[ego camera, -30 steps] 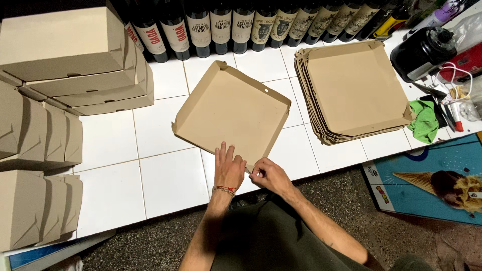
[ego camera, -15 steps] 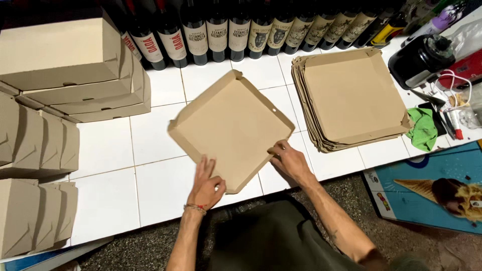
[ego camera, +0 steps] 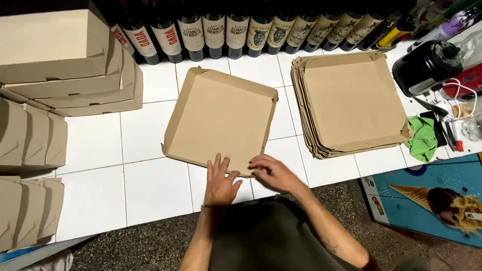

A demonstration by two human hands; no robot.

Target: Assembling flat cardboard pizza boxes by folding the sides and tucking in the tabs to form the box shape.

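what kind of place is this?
Probably the back area of a pizzeria or takeaway: a stack of flat cardboard box blanks, folded boxes piled on a white tiled counter, and a row of wine bottles.

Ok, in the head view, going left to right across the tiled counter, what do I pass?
Folded cardboard boxes stacked at the left edge → open cardboard tray with the left hand and right hand at its near edge → stack of flat cardboard trays → green cloth → black appliance.
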